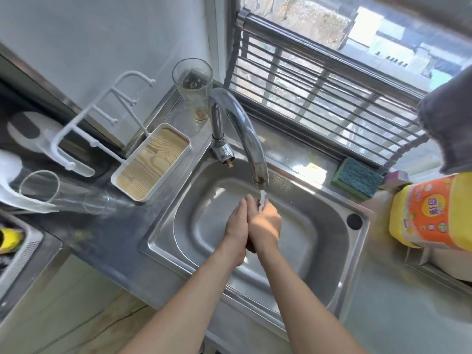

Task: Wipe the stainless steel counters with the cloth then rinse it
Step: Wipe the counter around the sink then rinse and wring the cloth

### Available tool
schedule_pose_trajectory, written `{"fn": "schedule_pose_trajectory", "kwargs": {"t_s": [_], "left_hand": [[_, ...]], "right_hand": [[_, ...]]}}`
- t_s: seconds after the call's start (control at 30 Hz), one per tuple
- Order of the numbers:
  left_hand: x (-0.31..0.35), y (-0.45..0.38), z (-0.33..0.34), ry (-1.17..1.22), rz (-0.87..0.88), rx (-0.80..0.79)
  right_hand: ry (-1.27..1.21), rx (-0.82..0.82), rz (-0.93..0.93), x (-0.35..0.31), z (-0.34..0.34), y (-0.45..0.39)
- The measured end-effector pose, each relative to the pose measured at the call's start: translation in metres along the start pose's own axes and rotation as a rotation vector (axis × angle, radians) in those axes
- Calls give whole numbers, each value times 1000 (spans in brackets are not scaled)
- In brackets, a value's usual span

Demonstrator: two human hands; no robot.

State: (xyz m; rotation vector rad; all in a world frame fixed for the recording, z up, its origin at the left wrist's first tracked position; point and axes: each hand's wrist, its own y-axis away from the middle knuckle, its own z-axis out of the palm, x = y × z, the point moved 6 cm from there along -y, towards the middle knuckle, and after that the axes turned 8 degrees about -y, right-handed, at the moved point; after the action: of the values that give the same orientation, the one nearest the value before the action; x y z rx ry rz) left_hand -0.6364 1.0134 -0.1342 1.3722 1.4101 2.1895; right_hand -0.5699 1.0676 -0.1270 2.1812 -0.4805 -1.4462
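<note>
Hands pressed palm to palm over the stainless sink [329,210], under the curved chrome faucet [245,131]; water stream lands on them. Left hand [236,226] and right hand [265,223] sandwich a dark cloth [251,247], only slivers visible at fingertips and wrist edge, probably wadded thin. Fingers clamped flat on it, not curled. Brushed steel table [383,302] around the basin. Green scouring sponge [357,178] on back ledge. Tall clear glass [192,88] upright behind the faucet. White tray with wood-grain insert [153,162] left of the sink.
</note>
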Motion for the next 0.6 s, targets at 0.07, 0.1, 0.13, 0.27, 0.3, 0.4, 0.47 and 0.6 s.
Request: {"fn": "schedule_pose_trajectory", "kwargs": {"t_s": [0.07, 0.1, 0.13, 0.27, 0.3, 0.4, 0.47, 0.6], "left_hand": [[6, 0, 1, -38, 21, 13], [9, 0, 0, -59, 31, 25], [10, -1, -3, -97, 39, 34], [15, -3, -10, -172, 76, 31], [16, -3, -13, -137, 77, 60], [12, -12, -35, -27, -4, 238], [2, -22, -42, 20, -115, 270], [13, -19, -24, 11, -85, 137]], "right_hand": [[19, 21, 54, -5, -3, -5], [35, 34, 88, -8, -5, -9], [47, 32, 126, -5, -3, -16], [-251, -57, 367, 11, -2, -31], [-349, -66, 417, 14, -7, -30], [-402, -133, 427, 9, -23, -24], [-277, -241, 364, 0, -22, -13], [-158, -385, 112, -15, -3, 27]]}}
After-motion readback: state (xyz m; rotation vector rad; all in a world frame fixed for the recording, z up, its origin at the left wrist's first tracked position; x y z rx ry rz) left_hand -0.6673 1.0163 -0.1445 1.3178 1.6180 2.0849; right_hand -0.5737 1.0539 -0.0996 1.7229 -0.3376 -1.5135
